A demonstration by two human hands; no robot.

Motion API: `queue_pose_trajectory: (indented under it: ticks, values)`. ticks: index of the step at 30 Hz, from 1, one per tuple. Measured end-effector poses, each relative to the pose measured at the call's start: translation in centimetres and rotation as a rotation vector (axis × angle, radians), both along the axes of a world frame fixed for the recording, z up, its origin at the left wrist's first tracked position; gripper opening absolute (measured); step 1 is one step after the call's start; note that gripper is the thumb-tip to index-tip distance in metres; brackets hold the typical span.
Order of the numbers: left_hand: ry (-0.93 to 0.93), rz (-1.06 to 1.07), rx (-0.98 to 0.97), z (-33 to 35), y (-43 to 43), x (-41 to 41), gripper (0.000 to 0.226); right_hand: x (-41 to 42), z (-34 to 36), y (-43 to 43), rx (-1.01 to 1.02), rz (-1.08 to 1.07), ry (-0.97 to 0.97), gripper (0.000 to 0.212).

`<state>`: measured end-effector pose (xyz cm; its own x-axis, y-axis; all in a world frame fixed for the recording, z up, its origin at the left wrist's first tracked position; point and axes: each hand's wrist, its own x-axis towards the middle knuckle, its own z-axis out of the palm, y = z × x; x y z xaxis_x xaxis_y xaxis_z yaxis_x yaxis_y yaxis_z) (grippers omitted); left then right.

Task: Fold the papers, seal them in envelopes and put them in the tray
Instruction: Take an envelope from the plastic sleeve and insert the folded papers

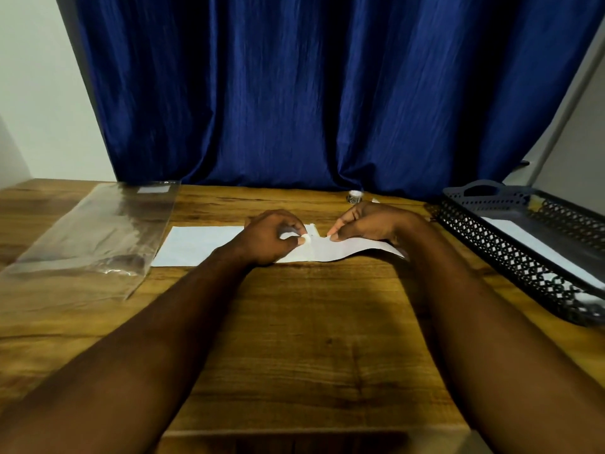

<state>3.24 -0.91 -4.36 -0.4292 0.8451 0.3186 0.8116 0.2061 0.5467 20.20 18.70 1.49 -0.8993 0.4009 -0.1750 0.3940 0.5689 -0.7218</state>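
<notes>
A white envelope lies across the middle of the wooden table, its right end lifted and wavy. My left hand curls over its centre and pinches a small white piece, perhaps tape, at the flap. My right hand pinches the envelope's upper edge just right of that spot. A flat white paper lies to the left, partly under my left forearm. At the right stands a black perforated tray with a white envelope inside.
A clear plastic sleeve lies at the table's left side. A small roll of tape stands at the back by the blue curtain. Bare wood stretches between my forearms toward the near edge.
</notes>
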Motion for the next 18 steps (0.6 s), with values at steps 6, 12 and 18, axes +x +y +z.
queue_pose_trajectory:
  ticks: [6, 12, 18]
  values:
    - [-0.048, 0.019, 0.036, 0.2, 0.1, 0.8, 0.003, 0.4, 0.1, 0.1, 0.025, -0.010, -0.002, 0.018]
    - [-0.068, -0.013, 0.085, 0.9, -0.6, 1.7, 0.010, 0.2, 0.2, 1.3, 0.191, -0.064, 0.035, 0.009]
    - [-0.060, -0.023, 0.020, 1.1, -0.5, 2.2, 0.012, -0.2, 0.9, 0.7, 0.211, -0.098, 0.065, 0.016]
